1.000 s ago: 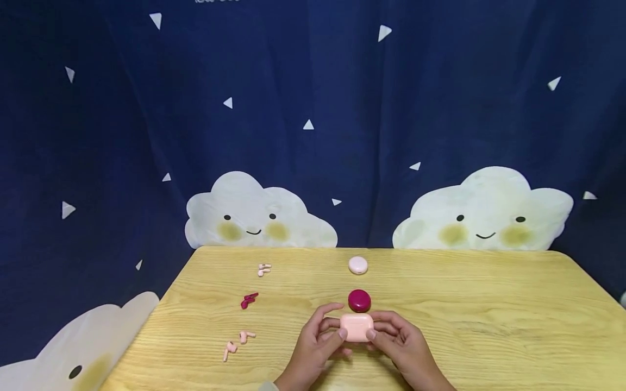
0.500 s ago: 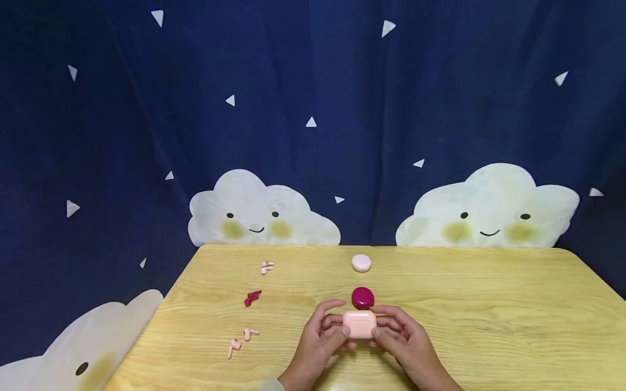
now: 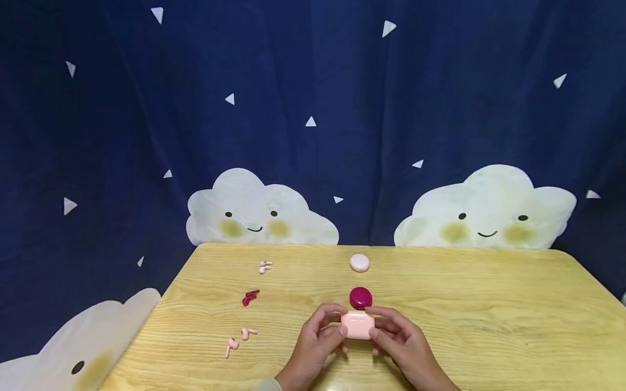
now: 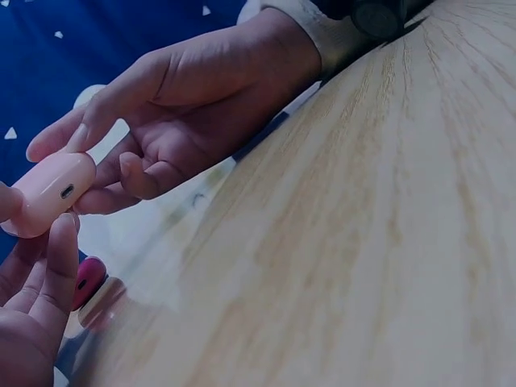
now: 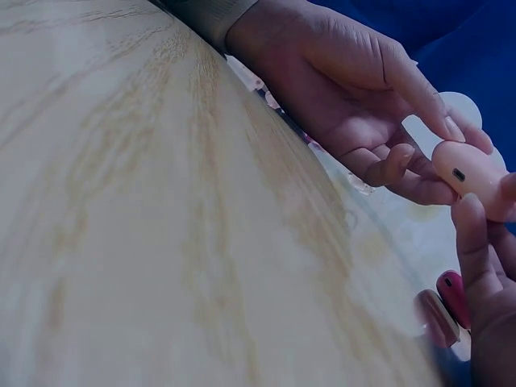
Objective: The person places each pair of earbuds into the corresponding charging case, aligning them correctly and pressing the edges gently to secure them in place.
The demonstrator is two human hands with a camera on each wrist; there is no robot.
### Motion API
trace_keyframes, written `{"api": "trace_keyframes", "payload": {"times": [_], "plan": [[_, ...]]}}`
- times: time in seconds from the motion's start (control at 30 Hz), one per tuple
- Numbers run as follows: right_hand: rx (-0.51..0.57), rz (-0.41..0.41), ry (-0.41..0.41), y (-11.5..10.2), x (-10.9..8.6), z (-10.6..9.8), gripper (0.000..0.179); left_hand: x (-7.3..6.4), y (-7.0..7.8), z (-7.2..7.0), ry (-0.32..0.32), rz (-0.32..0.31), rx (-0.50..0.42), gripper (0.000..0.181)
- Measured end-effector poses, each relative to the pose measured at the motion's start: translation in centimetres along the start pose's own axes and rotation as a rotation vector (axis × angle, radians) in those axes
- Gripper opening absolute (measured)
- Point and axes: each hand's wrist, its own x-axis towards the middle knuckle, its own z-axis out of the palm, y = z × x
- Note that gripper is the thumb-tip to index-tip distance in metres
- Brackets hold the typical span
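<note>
Both hands hold a light-pink earbud case (image 3: 358, 325) above the wooden table. My left hand (image 3: 315, 343) pinches its left end, thumb at the front and index fingertip at the far left corner. On the opposite end, my right hand (image 3: 403, 343) grips it the same way. The lid looks closed. A small dark charging port (image 4: 68, 192) shows on the underside in the left wrist view. Just beyond the case lies a round magenta case (image 3: 361, 297). Two light-pink earbuds lie apart at the left, one nearer (image 3: 233, 343) and one farther (image 3: 245, 333).
Magenta earbuds (image 3: 250, 297) and pale-pink earbuds (image 3: 264, 266) lie in pairs farther back on the left of the table (image 3: 489, 315). A round pale-pink case (image 3: 359, 263) sits near the back edge. Behind hangs a dark blue curtain (image 3: 274, 136) with clouds.
My left index finger has come down from its raised position onto the case's far corner. The right index finger has shifted along the far edge. The case stays nearly in place.
</note>
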Motion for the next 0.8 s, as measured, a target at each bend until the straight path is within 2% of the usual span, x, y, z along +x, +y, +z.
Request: {"api": "trace_keyframes", "payload": {"times": [0.2, 0.47, 0.67, 0.8], "plan": [[-0.004, 0.007, -0.004, 0.22, -0.17, 0.12, 0.038, -0.1, -0.1, -0.1, 0.001, 0.023, 0.021, 0.031], [-0.019, -0.054, -0.02, 0.29, -0.19, -0.19, 0.032, -0.08, -0.2, 0.01, -0.008, 0.018, 0.018, 0.029], [-0.001, -0.022, -0.026, 0.28, -0.13, -0.1, 0.033, -0.23, -0.16, -0.06, -0.007, 0.021, 0.021, 0.028], [-0.012, -0.037, -0.031, 0.18, -0.14, -0.17, 0.033, -0.14, -0.19, 0.02, -0.008, 0.021, 0.025, 0.029]]}}
